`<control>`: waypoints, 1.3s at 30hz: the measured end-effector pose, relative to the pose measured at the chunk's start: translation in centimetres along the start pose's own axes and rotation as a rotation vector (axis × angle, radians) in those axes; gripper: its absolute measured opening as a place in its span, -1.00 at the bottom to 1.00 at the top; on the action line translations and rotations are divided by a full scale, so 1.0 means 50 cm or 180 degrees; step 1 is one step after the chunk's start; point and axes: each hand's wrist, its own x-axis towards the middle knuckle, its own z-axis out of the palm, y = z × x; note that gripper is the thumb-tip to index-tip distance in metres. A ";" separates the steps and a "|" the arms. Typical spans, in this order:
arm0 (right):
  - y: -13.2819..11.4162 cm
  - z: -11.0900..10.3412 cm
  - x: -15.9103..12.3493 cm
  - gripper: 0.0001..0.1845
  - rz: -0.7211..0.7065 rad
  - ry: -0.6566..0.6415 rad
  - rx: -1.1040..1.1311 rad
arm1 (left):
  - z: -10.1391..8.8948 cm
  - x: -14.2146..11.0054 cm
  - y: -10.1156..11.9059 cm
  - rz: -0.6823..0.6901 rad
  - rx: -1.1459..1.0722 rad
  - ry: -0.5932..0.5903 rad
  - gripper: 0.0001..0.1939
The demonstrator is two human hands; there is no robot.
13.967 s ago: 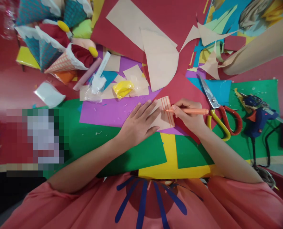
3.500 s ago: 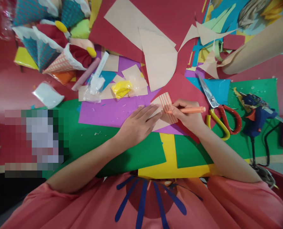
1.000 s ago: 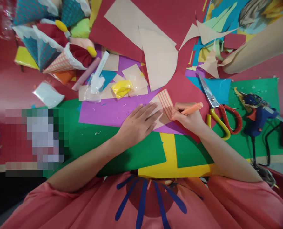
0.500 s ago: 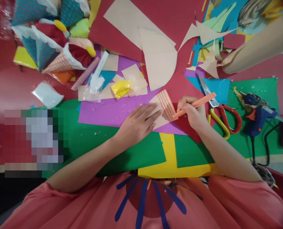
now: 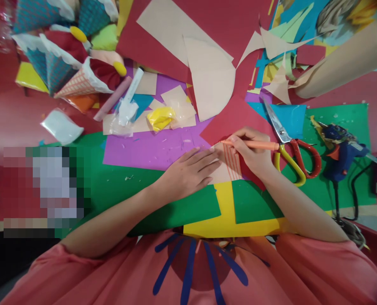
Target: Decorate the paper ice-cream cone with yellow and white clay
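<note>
My left hand [image 5: 193, 171] lies flat with fingers stretched out, pressing on a beige sheet of foam or paper [image 5: 222, 170] that bears orange stripes. Between the fingers of my right hand [image 5: 254, 153] is an orange marker [image 5: 261, 145], its tip touching the upper edge of the striped sheet. Part of that sheet is hidden under both hands. Beneath it lie a red sheet [image 5: 235, 118] and a purple sheet [image 5: 134, 150]. Scissors [image 5: 282, 134] with red and yellow handles rest just right of my right hand.
Decorated cones [image 5: 77, 80] are piled at the back left. A blue glue gun [image 5: 343, 159] lies at the right with its cord. Beige cut pieces [image 5: 210, 78] and a rolled beige sheet [image 5: 343, 63] sit farther back. A yellow clay packet [image 5: 161, 118] is left of centre.
The striped sheet has shifted towards me, with my left hand on it. The marker tip has moved from the sheet's lower right to its upper edge, and the marker now lies nearly level.
</note>
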 end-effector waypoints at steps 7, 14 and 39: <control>0.000 0.003 0.003 -0.80 -0.0014 -0.0032 -0.0214 | -0.003 0.002 -0.001 0.0008 0.0008 -0.0028 -0.61; 0.000 0.003 0.005 -0.80 -0.0071 -0.0086 -0.0359 | -0.001 0.002 -0.001 -0.0006 -0.0001 -0.0038 -0.60; -0.010 0.002 0.007 -0.77 0.0092 -0.0151 -0.0299 | 0.000 0.000 -0.002 -0.0030 0.0000 -0.0056 -0.61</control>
